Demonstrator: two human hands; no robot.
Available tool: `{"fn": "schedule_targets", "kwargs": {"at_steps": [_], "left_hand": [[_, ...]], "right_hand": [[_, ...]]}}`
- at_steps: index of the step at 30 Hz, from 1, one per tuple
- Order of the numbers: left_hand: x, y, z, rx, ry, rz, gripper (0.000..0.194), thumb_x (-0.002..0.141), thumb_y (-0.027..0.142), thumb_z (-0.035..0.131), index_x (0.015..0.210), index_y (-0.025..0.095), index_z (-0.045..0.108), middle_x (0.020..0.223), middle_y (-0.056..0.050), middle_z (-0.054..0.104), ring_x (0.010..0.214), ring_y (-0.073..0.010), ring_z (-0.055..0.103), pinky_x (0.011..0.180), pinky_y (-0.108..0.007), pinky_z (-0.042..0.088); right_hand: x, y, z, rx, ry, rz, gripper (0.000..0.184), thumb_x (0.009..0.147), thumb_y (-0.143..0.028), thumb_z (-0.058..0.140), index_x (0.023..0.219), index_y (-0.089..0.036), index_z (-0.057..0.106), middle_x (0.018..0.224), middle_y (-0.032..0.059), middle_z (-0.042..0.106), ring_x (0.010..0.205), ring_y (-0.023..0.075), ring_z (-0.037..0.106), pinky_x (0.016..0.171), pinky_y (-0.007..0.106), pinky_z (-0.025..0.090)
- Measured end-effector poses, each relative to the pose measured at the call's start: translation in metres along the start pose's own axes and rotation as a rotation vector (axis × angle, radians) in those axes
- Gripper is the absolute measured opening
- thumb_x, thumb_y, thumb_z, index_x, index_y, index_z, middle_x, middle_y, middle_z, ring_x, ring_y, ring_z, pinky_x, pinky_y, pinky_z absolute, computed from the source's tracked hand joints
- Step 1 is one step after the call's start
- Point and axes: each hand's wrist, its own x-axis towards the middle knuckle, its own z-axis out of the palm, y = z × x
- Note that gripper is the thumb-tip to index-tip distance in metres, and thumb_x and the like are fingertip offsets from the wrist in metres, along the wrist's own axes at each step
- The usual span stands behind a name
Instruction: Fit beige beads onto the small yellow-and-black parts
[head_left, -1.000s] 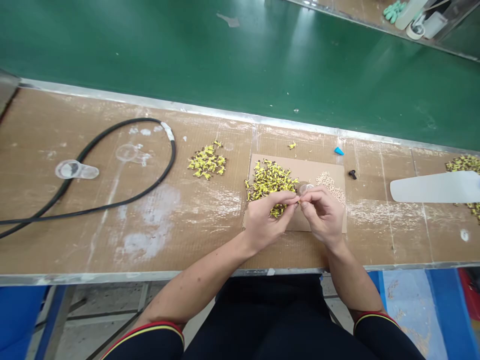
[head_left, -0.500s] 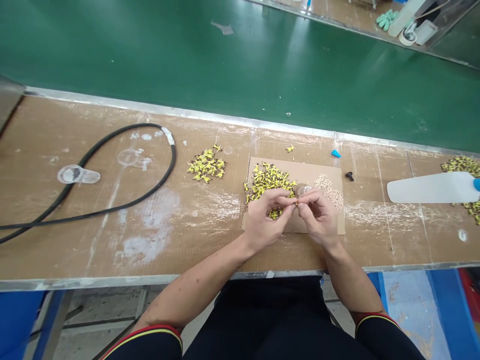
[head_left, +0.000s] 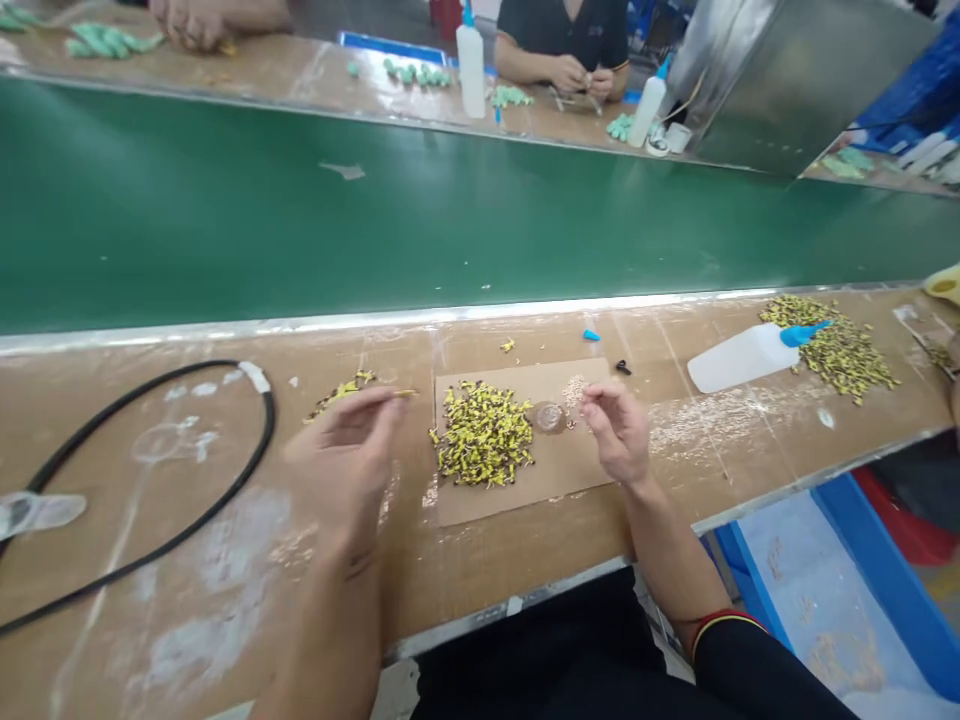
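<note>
My left hand (head_left: 349, 460), smeared by motion, pinches a small yellow piece (head_left: 406, 393) between thumb and forefinger. It hovers over the smaller heap of yellow-and-dark pieces (head_left: 330, 400), partly covering it. My right hand (head_left: 621, 432) is closed in a pinch beside the little pile of tiny beige pieces (head_left: 575, 390); whatever its fingertips hold is too small to make out. Between the hands, a large heap of yellow-and-dark-brown pieces (head_left: 484, 435) lies on a cardboard sheet (head_left: 559, 475). A small clear round dish (head_left: 549, 417) stands between that heap and the beige pile.
A white squeeze bottle (head_left: 742, 357) with a blue nozzle lies right, by another yellow-brown heap (head_left: 844, 345). A blue cap (head_left: 591, 335) and small black part (head_left: 622, 367) lie behind the cardboard. Black cable (head_left: 202, 525) loops left. Co-workers' hands (head_left: 581, 77) show beyond the green belt (head_left: 300, 240).
My hands have come apart: the left moved left to the smaller heap, the right slightly right. The view has tilted up, bringing co-workers beyond the belt into sight.
</note>
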Motion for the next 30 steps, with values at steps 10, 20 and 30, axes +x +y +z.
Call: {"fn": "schedule_targets", "kwargs": {"at_steps": [10, 20, 30], "left_hand": [[0.061, -0.031, -0.052, 0.564, -0.056, -0.232, 0.011, 0.062, 0.016, 0.073, 0.073, 0.017, 0.072, 0.060, 0.004, 0.067, 0.063, -0.0164, 0.065, 0.059, -0.021, 0.048], [0.061, -0.034, -0.048, 0.773, -0.259, -0.090, 0.021, 0.070, 0.040, 0.057, 0.068, 0.021, 0.066, 0.064, -0.006, 0.065, 0.074, -0.0290, 0.067, 0.073, -0.036, 0.052], [0.062, -0.042, -0.049, 0.770, -0.129, 0.208, 0.023, 0.080, 0.041, 0.055, 0.078, 0.024, 0.070, 0.078, -0.008, 0.067, 0.088, -0.0323, 0.068, 0.086, -0.044, 0.056]], "right_hand": [[0.030, 0.059, -0.077, -0.427, 0.093, 0.266, 0.027, 0.092, -0.039, 0.055, 0.092, -0.016, 0.070, 0.083, 0.0057, 0.070, 0.071, 0.0176, 0.060, 0.067, 0.031, 0.048], [0.031, 0.062, -0.038, -0.493, -0.345, 0.229, 0.013, 0.090, -0.018, 0.065, 0.093, -0.019, 0.078, 0.099, 0.0070, 0.073, 0.086, 0.0177, 0.065, 0.085, 0.031, 0.048], [0.032, 0.082, -0.034, -0.572, -0.445, 0.199, 0.014, 0.093, -0.016, 0.060, 0.083, -0.022, 0.068, 0.097, 0.0038, 0.071, 0.094, 0.0199, 0.065, 0.081, 0.029, 0.045]]}}
